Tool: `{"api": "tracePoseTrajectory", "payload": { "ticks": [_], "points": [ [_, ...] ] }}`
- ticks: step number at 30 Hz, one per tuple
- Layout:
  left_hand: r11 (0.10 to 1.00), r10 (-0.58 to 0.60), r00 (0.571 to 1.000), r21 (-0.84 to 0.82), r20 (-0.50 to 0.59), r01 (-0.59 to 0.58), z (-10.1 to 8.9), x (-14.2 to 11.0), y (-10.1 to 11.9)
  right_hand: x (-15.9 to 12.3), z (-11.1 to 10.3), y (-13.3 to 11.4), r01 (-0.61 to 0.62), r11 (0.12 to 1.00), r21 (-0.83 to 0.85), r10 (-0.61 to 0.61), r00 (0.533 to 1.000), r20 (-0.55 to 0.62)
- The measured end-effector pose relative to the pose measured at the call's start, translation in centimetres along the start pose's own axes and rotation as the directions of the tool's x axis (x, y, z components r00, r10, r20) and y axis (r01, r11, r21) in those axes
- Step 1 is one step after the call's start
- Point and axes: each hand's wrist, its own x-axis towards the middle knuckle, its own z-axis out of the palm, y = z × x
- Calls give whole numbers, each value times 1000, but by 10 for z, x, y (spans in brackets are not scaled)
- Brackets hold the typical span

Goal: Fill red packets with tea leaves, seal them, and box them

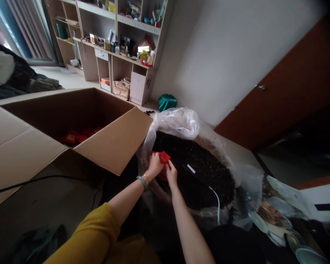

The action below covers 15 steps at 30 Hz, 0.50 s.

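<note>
Over the left side of a dark, loose heap (209, 170) in a clear plastic bag (178, 123), the left hand (154, 167) pinches a red packet (165, 157), its fingertips partly hidden; the right hand (171, 174) pinches the packet's lower corner. Its print is too small to read. Leftward, a cardboard flap (115, 141) juts toward the bag, partly covering blurred red pieces (73, 138) inside the box (52, 104). A white strip (191, 168) lies on the heap.

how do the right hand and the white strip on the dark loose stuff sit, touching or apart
Apart: the head view shows dark loose material between the right hand and the white strip.
</note>
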Motion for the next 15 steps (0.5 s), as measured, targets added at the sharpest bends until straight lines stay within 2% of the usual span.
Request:
{"api": "tracePoseTrajectory", "payload": {
  "ticks": [3,9,13,15],
  "points": [
    [999,39,999,26,-14,-39,3,-5,-1,-1,1,0,34,998,-49,-35,999,-10],
    [995,50,998,88,-28,-47,0,-6,1,-3,4,-2,40,999,-30,-41,998,-53],
    [991,26,1000,-132,-13,-28,-2,-5,6,-5,1,0,23,998,-64,-28,997,-69],
    [961,39,999,-273,-17,-42,-3,-6,9,-4,-3,-1,58,993,-98,-68,993,-92]
  ]
}}
